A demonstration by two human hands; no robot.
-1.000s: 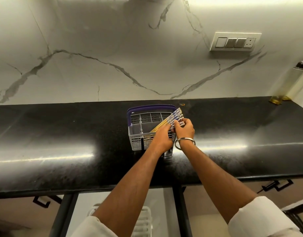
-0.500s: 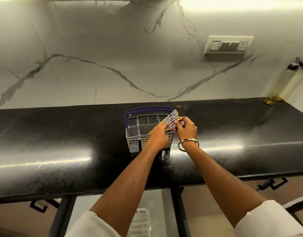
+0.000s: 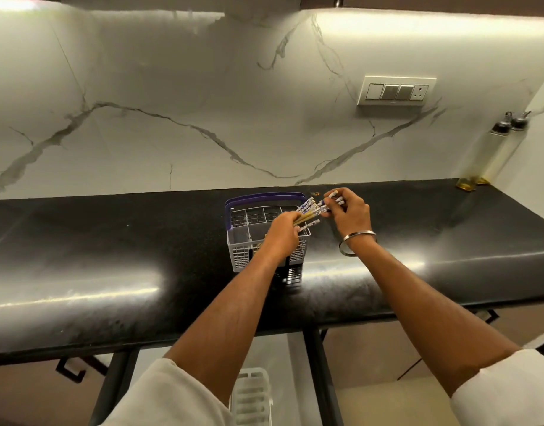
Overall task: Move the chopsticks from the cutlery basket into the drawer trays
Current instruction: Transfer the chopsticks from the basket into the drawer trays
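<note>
Over basket (image 3: 238, 255), left hand (image 3: 281, 233) hides chopsticks' (image 3: 309, 210) lower ends.

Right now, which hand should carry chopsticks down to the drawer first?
Probably the right hand: it already pinches chopsticks clear of the basket. The left hand holds a bundle over the basket.
</note>
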